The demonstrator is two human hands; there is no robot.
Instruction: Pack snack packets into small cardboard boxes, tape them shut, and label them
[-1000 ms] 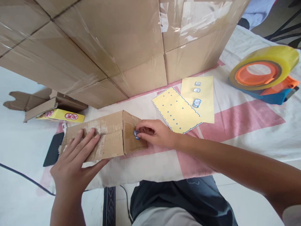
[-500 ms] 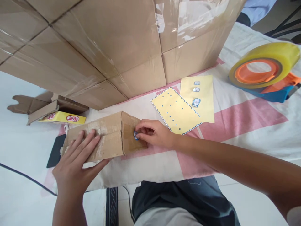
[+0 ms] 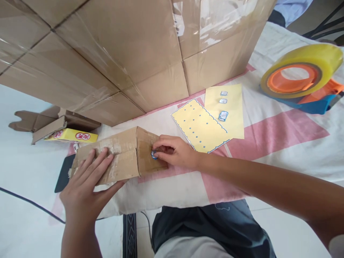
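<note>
Red oval logos on the yellow box [image 3: 70, 135] (characters too small to read)

sticker [image 3: 154, 154]: print too small to read, partly under fingers [image 3: 161, 147]
large carton [image 3: 129, 53]: cut off at top edge
phone [image 3: 63, 172]: mostly hidden under small box [image 3: 118, 161]

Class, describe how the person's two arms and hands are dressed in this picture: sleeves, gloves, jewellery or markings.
Both are bare: the left hand and right hand wear no gloves, rings or watch, and both forearms show no sleeves. No markings are visible.
</note>
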